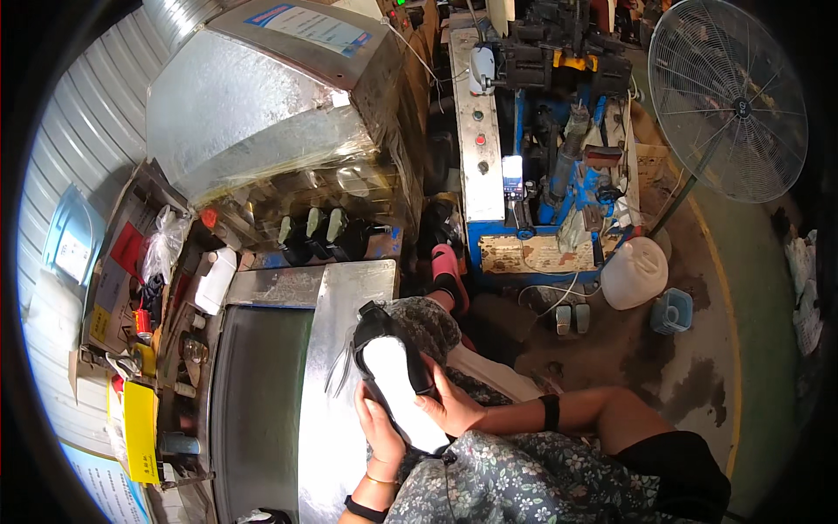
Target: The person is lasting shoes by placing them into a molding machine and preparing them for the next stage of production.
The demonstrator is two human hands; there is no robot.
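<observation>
A black shoe upper (374,330) with a bright white underside (397,384) faces bottom up over my lap, tilted along its length. My left hand (381,430) is wrapped round its left edge near the lower end. From the other side my right hand (452,400) grips it, the thumb lying on the white underside. Loose dark strands hang from the shoe's left side. Whether a last sits inside the upper cannot be made out.
A belt conveyor (262,393) with a metal side plate runs at my left. Several black shoes (319,231) stand by a metal oven hood (262,96). Ahead right are a blue machine (559,183), a white jug (635,272), a blue basket (671,312) and a large fan (733,100).
</observation>
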